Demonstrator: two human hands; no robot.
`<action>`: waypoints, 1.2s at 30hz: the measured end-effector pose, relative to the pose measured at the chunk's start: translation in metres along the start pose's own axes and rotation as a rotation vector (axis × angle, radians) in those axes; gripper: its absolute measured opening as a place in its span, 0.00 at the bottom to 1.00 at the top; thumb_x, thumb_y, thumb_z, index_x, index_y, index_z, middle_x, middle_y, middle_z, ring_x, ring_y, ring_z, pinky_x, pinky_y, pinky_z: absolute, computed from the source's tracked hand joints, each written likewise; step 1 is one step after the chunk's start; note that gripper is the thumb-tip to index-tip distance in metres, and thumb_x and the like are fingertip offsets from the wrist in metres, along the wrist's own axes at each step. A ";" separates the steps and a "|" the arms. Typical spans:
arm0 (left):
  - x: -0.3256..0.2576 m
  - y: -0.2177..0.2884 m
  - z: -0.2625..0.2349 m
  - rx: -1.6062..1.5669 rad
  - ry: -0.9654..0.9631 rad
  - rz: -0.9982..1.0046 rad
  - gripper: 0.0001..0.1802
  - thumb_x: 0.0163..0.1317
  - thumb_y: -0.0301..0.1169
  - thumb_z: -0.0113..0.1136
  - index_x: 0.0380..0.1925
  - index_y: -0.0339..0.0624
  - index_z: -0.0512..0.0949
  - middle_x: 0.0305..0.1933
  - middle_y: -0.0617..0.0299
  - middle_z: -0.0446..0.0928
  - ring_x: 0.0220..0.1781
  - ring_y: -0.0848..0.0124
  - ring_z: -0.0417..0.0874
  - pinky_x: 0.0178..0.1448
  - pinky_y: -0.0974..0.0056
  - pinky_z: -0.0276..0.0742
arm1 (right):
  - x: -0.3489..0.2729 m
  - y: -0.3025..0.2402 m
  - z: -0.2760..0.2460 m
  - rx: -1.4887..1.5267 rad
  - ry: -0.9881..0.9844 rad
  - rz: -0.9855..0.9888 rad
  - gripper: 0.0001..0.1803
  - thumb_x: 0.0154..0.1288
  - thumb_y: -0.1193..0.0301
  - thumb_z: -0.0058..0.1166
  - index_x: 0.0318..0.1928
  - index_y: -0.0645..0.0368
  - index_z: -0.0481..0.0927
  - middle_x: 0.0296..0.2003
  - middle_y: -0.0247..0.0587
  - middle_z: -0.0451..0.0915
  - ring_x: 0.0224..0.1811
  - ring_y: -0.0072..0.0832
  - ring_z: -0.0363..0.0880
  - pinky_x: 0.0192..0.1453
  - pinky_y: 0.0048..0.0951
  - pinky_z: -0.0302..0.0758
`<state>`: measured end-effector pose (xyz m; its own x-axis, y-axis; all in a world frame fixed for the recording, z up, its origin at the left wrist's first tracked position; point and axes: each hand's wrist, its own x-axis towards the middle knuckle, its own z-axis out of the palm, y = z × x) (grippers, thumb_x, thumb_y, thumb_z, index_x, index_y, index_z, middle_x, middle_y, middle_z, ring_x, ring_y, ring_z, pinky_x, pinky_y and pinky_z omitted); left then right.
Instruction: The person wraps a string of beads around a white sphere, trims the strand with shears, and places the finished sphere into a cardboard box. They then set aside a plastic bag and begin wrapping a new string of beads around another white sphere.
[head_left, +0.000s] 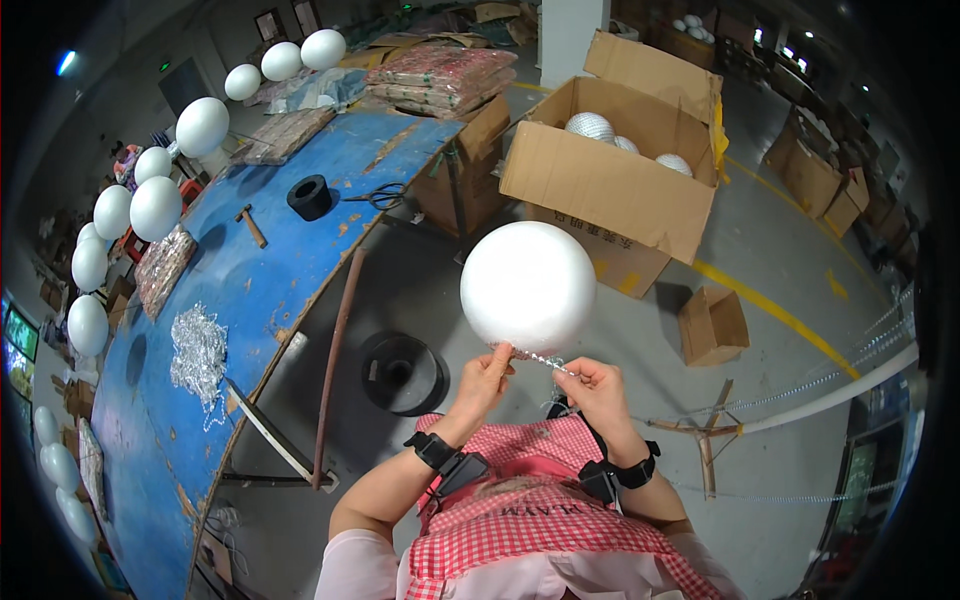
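A large white foam ball (pixel 528 285) is in front of me, above the floor. A thin silver sequin string (pixel 540 357) runs along its lower edge between my hands. My left hand (pixel 484 382) is closed, thumb and fingers pinching the string against the bottom of the ball. My right hand (pixel 592 392) pinches the same string a little to the right, apart from the ball. What else supports the ball underneath is hidden. A tangled heap of silver string (pixel 199 350) lies on the blue table (pixel 290 255) to my left.
On the table are a black roll of tape (pixel 310 198), scissors (pixel 380 196) and a hammer (pixel 252 226). Several white balls (pixel 156 208) line its far side. An open carton (pixel 610 190) holds silver-covered balls. A black spool (pixel 402 373) and a small box (pixel 713 326) sit on the floor.
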<state>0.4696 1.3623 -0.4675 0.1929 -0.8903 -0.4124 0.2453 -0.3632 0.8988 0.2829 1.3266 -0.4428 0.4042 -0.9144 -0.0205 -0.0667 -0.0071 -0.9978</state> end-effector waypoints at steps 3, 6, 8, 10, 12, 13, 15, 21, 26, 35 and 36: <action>0.001 -0.003 0.002 0.038 0.039 0.032 0.30 0.65 0.59 0.45 0.25 0.41 0.73 0.13 0.72 0.62 0.10 0.83 0.53 0.14 0.73 0.43 | 0.004 0.002 -0.001 -0.082 0.059 -0.034 0.08 0.62 0.72 0.58 0.28 0.63 0.79 0.15 0.25 0.72 0.17 0.10 0.66 0.20 0.16 0.61; -0.001 -0.003 0.003 0.041 0.024 0.049 0.32 0.66 0.60 0.42 0.24 0.41 0.73 0.12 0.71 0.62 0.10 0.83 0.54 0.15 0.73 0.44 | 0.009 0.011 -0.001 -0.126 0.114 -0.044 0.09 0.62 0.71 0.58 0.27 0.64 0.79 0.15 0.25 0.72 0.17 0.10 0.65 0.20 0.17 0.61; -0.001 -0.005 0.003 0.050 0.017 0.057 0.34 0.66 0.62 0.40 0.25 0.41 0.74 0.13 0.70 0.63 0.10 0.82 0.55 0.15 0.73 0.45 | 0.011 0.016 0.001 -0.129 0.147 -0.050 0.11 0.62 0.69 0.58 0.27 0.64 0.79 0.13 0.27 0.71 0.16 0.11 0.65 0.19 0.19 0.61; -0.007 -0.001 0.006 0.020 0.010 0.082 0.34 0.66 0.62 0.39 0.25 0.40 0.74 0.13 0.69 0.64 0.11 0.82 0.56 0.16 0.73 0.45 | 0.014 0.021 0.003 -0.198 0.169 -0.052 0.11 0.61 0.68 0.59 0.28 0.64 0.79 0.13 0.30 0.72 0.16 0.12 0.65 0.20 0.21 0.62; -0.009 0.000 0.008 -0.011 0.001 0.106 0.35 0.66 0.62 0.39 0.25 0.40 0.74 0.14 0.69 0.66 0.12 0.82 0.56 0.16 0.73 0.46 | 0.016 0.027 0.004 -0.219 0.182 -0.067 0.11 0.61 0.67 0.59 0.28 0.63 0.79 0.13 0.31 0.73 0.16 0.13 0.66 0.21 0.22 0.64; -0.009 -0.001 0.007 -0.041 -0.004 0.089 0.35 0.65 0.62 0.38 0.26 0.39 0.75 0.14 0.68 0.67 0.12 0.82 0.57 0.16 0.73 0.46 | 0.017 0.027 0.005 -0.240 0.191 -0.083 0.11 0.60 0.67 0.59 0.28 0.63 0.80 0.13 0.32 0.73 0.16 0.15 0.68 0.21 0.24 0.65; -0.009 -0.002 0.007 -0.070 -0.010 0.072 0.36 0.65 0.63 0.38 0.27 0.38 0.75 0.15 0.67 0.68 0.13 0.82 0.58 0.16 0.73 0.47 | 0.016 0.021 0.007 -0.248 0.218 -0.064 0.12 0.60 0.66 0.59 0.28 0.63 0.80 0.13 0.35 0.74 0.15 0.17 0.69 0.22 0.25 0.65; 0.011 -0.028 0.004 0.267 0.132 0.359 0.27 0.63 0.52 0.56 0.19 0.38 0.75 0.15 0.68 0.70 0.17 0.81 0.64 0.20 0.71 0.57 | 0.013 0.012 0.007 -0.501 0.184 -0.079 0.11 0.60 0.68 0.60 0.27 0.65 0.79 0.15 0.32 0.76 0.17 0.14 0.70 0.21 0.20 0.65; 0.013 -0.018 0.001 0.191 0.202 0.307 0.27 0.60 0.49 0.61 0.17 0.35 0.76 0.14 0.69 0.68 0.18 0.82 0.64 0.21 0.71 0.56 | 0.003 0.004 0.001 -0.419 0.085 -0.006 0.09 0.58 0.69 0.60 0.30 0.64 0.80 0.17 0.38 0.78 0.17 0.19 0.74 0.23 0.23 0.68; 0.013 -0.020 -0.002 0.084 0.150 0.254 0.30 0.63 0.52 0.56 0.17 0.35 0.76 0.11 0.70 0.65 0.15 0.83 0.60 0.19 0.72 0.52 | -0.006 -0.011 0.006 -0.510 0.139 -0.234 0.09 0.59 0.65 0.58 0.32 0.58 0.81 0.20 0.49 0.77 0.23 0.44 0.78 0.27 0.37 0.71; 0.013 -0.021 -0.003 0.085 0.151 0.253 0.30 0.63 0.52 0.56 0.17 0.35 0.76 0.11 0.70 0.65 0.15 0.83 0.60 0.19 0.72 0.52 | -0.005 -0.006 0.006 -0.513 0.170 -0.288 0.08 0.60 0.67 0.57 0.33 0.58 0.81 0.23 0.49 0.78 0.25 0.44 0.79 0.28 0.38 0.72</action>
<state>0.4695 1.3595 -0.4921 0.3782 -0.9070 -0.1854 0.0927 -0.1622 0.9824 0.2873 1.3335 -0.4369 0.3228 -0.8981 0.2985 -0.4237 -0.4192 -0.8030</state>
